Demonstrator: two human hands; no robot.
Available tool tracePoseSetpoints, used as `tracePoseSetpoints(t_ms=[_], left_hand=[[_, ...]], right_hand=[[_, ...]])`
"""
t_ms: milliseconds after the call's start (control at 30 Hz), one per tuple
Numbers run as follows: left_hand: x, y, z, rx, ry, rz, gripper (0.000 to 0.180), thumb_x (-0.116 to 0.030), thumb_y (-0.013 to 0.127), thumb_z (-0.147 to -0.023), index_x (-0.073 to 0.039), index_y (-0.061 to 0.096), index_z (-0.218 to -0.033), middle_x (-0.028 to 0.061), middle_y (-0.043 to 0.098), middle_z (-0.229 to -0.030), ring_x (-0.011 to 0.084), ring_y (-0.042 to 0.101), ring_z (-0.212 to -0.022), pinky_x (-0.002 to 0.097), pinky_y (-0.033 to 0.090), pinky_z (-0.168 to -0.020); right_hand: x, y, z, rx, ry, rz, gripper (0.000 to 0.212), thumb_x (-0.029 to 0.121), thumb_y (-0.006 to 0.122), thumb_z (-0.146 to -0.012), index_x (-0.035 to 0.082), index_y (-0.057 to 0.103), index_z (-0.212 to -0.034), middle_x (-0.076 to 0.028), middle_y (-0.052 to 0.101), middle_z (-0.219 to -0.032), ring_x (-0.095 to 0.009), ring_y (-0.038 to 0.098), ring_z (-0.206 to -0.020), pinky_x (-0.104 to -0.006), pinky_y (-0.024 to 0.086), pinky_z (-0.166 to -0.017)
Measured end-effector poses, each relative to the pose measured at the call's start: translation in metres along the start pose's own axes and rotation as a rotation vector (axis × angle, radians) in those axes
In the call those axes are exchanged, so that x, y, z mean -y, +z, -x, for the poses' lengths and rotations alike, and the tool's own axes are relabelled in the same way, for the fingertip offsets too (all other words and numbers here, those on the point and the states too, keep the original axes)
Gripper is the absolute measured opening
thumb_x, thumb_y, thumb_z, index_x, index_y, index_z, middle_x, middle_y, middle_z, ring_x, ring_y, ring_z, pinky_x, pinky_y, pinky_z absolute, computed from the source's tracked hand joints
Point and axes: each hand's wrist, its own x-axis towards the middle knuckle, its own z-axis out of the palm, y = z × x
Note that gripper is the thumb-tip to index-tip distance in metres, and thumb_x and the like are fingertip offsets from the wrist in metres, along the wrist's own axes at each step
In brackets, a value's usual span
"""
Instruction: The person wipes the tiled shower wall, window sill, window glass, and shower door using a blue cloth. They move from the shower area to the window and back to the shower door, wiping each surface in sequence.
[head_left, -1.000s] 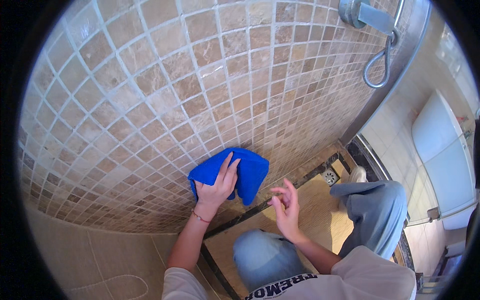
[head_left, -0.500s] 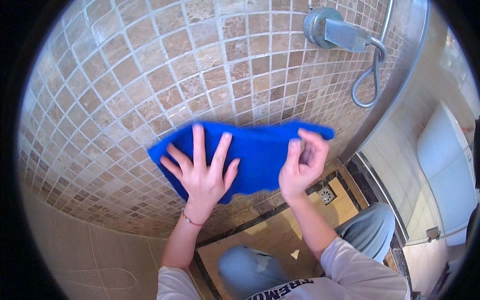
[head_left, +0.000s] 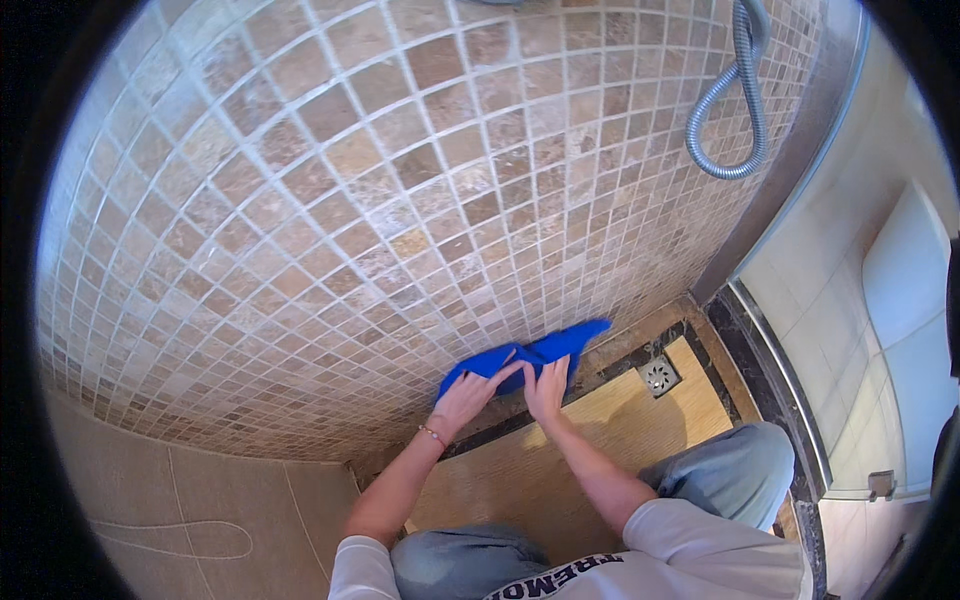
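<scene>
A blue cloth (head_left: 582, 340), creased and partly bunched, is at the foot of the mosaic-tiled wall (head_left: 380, 200), just above the dark stone border (head_left: 487, 435) of the tan shower floor (head_left: 510, 475). Both hands touch its near side: the left hand (head_left: 468, 397) has its fingers partly bent with one reaching across, while the right hand (head_left: 545, 388) has its fingers loosely apart; whether either grips the cloth cannot be told. Their fingertips nearly meet midway along it. A square metal drain (head_left: 658, 376) sits to the right, and a looped shower hose (head_left: 725, 165) hangs above.
</scene>
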Motion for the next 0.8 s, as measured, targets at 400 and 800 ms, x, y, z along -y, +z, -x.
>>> tracePoseSetpoints(t_ms=[400, 800], left_hand=[[-0.011, -0.180, -0.130, -0.934, -0.274, -0.437, 0.053, -0.038, 0.063, -0.083, -0.040, 0.053, -0.135, 0.0029, 0.046, -0.146, 0.0303, 0.053, -0.108, 0.0575, 0.021, -0.103], [-0.029, 0.010, -0.109, -0.159, 0.218, -0.396, 0.068, -0.014, 0.049, -0.089, -0.026, 0.026, -0.152, -0.0075, 0.028, -0.155, 0.0111, 0.054, -0.094, 0.0313, 0.051, -0.079]], right_hand=[[0.090, -0.098, -0.216, -0.605, -0.392, -0.020, 0.057, 0.033, 0.054, -0.093, 0.000, 0.039, -0.137, -0.030, 0.025, -0.149, -0.051, 0.017, -0.139, -0.0651, 0.009, -0.110], [-0.078, 0.003, -0.054, -0.286, 0.232, 0.093, 0.038, 0.021, 0.039, -0.100, -0.014, 0.040, -0.115, -0.045, 0.021, -0.140, -0.057, 0.020, -0.132, -0.0557, 0.015, -0.112]])
